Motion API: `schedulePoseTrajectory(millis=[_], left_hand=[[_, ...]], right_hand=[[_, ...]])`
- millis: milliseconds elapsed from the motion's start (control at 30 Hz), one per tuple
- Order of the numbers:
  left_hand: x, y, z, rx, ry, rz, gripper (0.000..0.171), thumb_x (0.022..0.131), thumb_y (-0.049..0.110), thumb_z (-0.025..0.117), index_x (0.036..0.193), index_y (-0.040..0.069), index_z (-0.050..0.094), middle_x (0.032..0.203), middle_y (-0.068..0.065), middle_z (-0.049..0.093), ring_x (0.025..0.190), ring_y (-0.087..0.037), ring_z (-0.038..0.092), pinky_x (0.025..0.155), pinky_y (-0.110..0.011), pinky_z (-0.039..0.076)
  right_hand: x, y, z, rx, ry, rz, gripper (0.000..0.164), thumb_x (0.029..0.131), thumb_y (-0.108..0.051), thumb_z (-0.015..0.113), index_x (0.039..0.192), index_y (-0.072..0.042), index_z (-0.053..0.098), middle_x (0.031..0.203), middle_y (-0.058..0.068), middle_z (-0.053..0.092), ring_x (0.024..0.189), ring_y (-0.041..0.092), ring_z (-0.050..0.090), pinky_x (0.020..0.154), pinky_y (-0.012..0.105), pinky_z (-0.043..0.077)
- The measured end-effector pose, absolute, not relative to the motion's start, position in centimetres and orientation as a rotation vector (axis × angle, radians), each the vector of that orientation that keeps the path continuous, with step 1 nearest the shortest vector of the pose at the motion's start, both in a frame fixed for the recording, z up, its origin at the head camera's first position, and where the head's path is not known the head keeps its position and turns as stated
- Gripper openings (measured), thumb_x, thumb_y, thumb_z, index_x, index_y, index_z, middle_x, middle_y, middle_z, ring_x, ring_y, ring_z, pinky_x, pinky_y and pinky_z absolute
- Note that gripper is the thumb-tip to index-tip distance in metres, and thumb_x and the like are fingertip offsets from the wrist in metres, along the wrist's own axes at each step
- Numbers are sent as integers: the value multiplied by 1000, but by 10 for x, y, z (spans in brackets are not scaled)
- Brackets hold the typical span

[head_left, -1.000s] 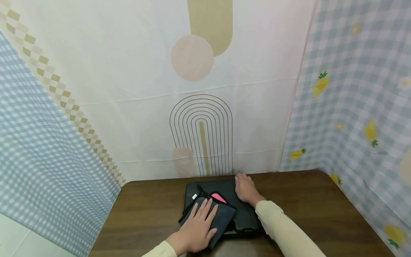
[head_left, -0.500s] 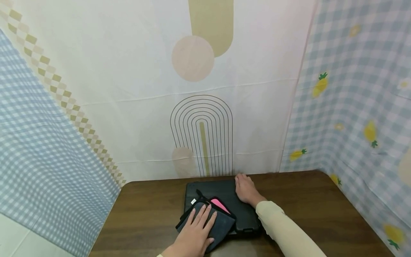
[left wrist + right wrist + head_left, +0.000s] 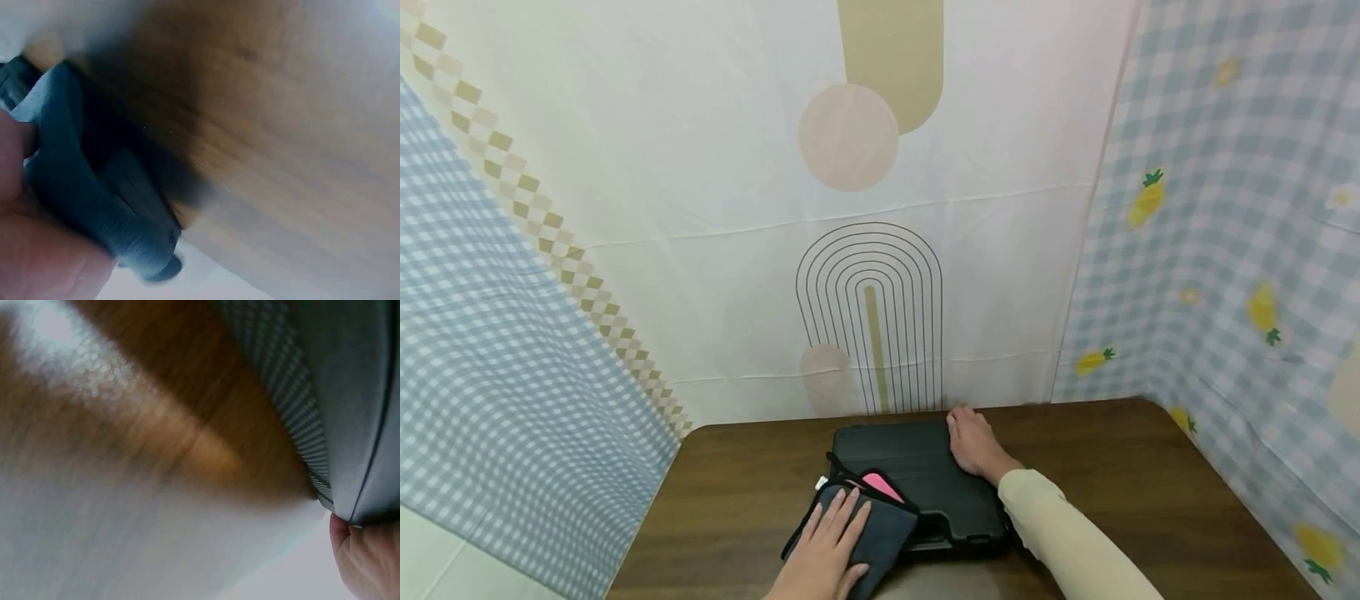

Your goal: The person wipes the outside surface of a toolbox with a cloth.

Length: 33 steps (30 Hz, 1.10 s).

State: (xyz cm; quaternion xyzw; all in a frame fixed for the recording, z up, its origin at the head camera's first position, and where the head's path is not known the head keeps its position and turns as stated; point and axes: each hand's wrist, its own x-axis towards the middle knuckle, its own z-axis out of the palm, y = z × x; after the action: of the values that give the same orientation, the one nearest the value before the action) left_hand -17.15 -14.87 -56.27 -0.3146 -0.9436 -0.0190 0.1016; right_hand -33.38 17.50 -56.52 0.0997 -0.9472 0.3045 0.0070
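My left hand lies with spread, straight fingers on a dark blue-grey cloth that looks like a soft pouch. It has black edging, a loop, a white tag and a pink patch. The cloth appears folded beside the thumb in the left wrist view. It overlaps the near left part of a flat black plastic case with a handle at its front. At the case's far right corner, my right hand grips the edge; the right wrist view shows the hand curled round the end of the case.
The case lies on a brown wooden table, against its back edge. A white printed curtain hangs right behind the table. Blue checked curtains flank both sides.
My left hand has slid the cloth left and toward me, baring more of the case top and its handle. My right hand stays in place.
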Motion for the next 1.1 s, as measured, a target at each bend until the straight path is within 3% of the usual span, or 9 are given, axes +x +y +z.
schedulePoseTrajectory(millis=[133,233,300,367,500,700,767,900,1100], left_hand=[[-170,-161,-576,-870,-2752,-308,78,106,47,63,169,15,31,172,-15,38,155,-36,44,106,-54,58],[-168,-162,-585,-807,-2734,-537,77,107,40,64,168,9,30,175,-16,29,167,-19,14,105,-54,58],[-167,-160,-587,-764,-2745,-668,76,108,39,62,167,6,29,176,-17,26,166,-10,11,107,-56,57],[-167,-159,-586,-728,-2795,-790,75,110,39,58,167,3,26,176,-22,22,167,-18,12,110,-59,54],[-171,-160,-580,-688,-2883,-1111,74,114,37,48,169,-3,17,173,-37,16,155,-57,30,115,-63,47],[-186,-167,-589,-528,-2908,-1465,80,115,46,44,172,4,6,177,-31,8,161,-53,11,131,-34,24],[-191,-167,-586,-503,-2900,-1564,82,115,49,42,172,5,3,178,-31,4,162,-53,7,135,-42,17],[-203,-165,-570,-407,-2890,-1684,85,114,53,41,172,3,3,177,-33,4,162,-57,5,128,-75,13],[-229,-160,-547,-327,-2940,-1654,81,116,44,41,171,-1,1,178,-30,-1,164,-54,-3,129,-74,4]], right_hand=[[-334,178,-566,305,-2955,950,36,118,-23,34,130,-2,60,134,21,60,129,45,54,110,62,45],[-335,181,-566,291,-2948,947,34,118,-22,34,128,-2,61,132,21,60,127,44,55,109,62,45],[-335,182,-566,289,-2948,948,34,118,-22,35,127,-2,61,131,21,60,127,44,55,108,62,45],[-336,183,-568,299,-2947,947,34,118,-22,35,128,-2,61,132,21,60,127,45,55,108,62,45],[-337,184,-570,300,-2952,948,36,118,-22,34,130,-1,61,134,22,60,128,46,55,110,63,44],[-337,184,-570,304,-2960,932,38,118,-23,35,134,-1,60,138,24,59,132,47,54,112,64,43],[-337,184,-571,308,-2962,929,38,118,-23,35,136,0,60,140,24,59,133,48,53,113,64,43],[-336,182,-569,332,-2960,931,40,118,-24,35,139,1,59,143,26,57,136,49,52,115,65,41],[-336,176,-567,344,-2958,934,41,118,-23,35,141,2,58,145,26,57,139,49,51,117,65,40]])
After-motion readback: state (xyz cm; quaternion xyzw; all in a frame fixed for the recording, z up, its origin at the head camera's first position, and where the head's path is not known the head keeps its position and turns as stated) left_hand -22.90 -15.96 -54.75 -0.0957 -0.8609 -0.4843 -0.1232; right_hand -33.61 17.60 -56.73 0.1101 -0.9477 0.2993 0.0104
